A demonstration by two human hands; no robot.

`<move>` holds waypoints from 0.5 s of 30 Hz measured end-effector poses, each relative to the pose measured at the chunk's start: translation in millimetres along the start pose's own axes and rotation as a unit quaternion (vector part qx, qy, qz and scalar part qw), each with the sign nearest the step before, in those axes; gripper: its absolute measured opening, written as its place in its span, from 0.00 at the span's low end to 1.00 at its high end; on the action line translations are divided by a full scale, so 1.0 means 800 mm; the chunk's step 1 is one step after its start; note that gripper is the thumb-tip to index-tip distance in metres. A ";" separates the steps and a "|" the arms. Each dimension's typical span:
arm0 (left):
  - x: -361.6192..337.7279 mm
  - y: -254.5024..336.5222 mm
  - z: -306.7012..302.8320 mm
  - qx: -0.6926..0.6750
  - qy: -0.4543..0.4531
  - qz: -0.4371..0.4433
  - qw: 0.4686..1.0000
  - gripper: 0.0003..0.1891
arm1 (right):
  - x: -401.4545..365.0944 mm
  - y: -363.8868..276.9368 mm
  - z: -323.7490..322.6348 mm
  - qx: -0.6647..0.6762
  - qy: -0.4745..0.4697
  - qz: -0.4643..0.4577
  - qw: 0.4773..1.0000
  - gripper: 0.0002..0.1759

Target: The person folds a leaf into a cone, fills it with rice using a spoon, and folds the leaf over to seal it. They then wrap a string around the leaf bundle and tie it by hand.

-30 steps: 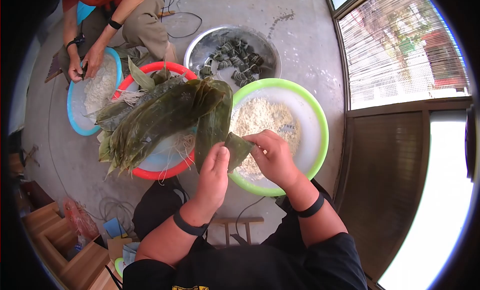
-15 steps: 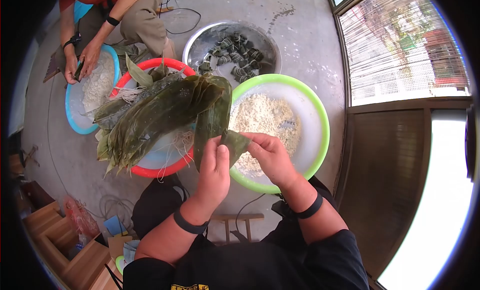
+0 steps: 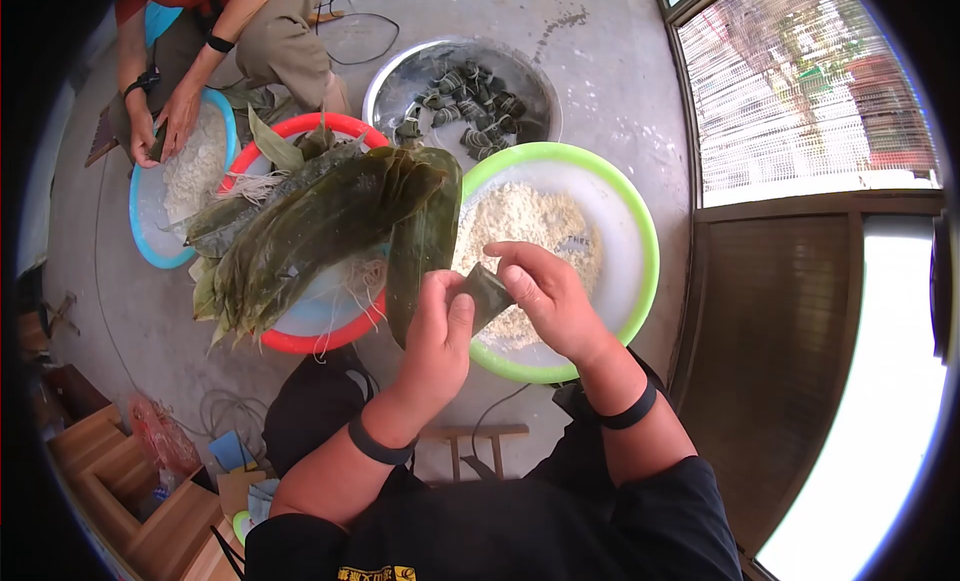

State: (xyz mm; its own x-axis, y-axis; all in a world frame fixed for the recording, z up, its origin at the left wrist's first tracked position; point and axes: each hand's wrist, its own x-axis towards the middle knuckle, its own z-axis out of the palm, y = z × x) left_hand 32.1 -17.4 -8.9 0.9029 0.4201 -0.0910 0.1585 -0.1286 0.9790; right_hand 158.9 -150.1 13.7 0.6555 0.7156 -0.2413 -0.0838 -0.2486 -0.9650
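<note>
A dark green folded leaf (image 3: 484, 295), bent into a small cone-like pocket, is pinched between the thumb and fingers of my left hand (image 3: 436, 326). My right hand (image 3: 550, 293) is just right of it, thumb tip at the leaf's edge, index finger stretched out above it and apart from the thumb. Both hands are over the near left side of a green-rimmed basin (image 3: 640, 271) of pale rice grains (image 3: 525, 221). Left of my hands, a thick stack of long wet leaves (image 3: 310, 221) lies across a red-rimmed basin (image 3: 325, 343), one leaf hanging beside my left hand.
A steel basin (image 3: 385, 86) at the back holds several tied leaf parcels (image 3: 475, 106). Back left, another person's hands (image 3: 165, 126) hold a leaf over a blue-rimmed basin (image 3: 150, 243) of rice. Pale strings (image 3: 365, 281) hang in the red-rimmed basin. A door (image 3: 780, 361) stands at right.
The leaf's flat end has been curled into a pocket. My right hand has let go of its tip and spread its fingers, moving slightly right.
</note>
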 end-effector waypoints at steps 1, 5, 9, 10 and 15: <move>-0.002 0.000 0.002 0.001 -0.019 -0.007 1.000 0.12 | -0.002 -0.004 0.005 -0.035 0.005 -0.018 0.999 0.17; -0.003 -0.007 0.011 -0.078 -0.030 -0.031 0.996 0.13 | 0.001 0.017 0.018 -0.173 0.032 -0.150 0.973 0.11; 0.006 -0.015 0.001 0.013 -0.071 0.038 0.997 0.17 | 0.002 0.013 0.016 -0.157 0.047 -0.112 0.980 0.09; 0.005 -0.012 0.000 -0.035 -0.088 -0.005 0.995 0.18 | 0.002 0.014 0.014 -0.151 0.048 -0.104 0.982 0.09; 0.005 0.002 -0.010 -0.206 -0.156 -0.163 0.952 0.22 | 0.006 0.018 0.006 -0.109 0.062 -0.072 0.990 0.08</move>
State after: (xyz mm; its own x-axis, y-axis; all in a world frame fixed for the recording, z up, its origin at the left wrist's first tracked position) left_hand 32.8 -8.6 -6.4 0.9175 0.0811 -0.3894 0.3387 0.3538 0.8718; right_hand 157.4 -147.0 -1.6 0.7370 0.6717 -0.0748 0.1720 -0.2934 -0.9404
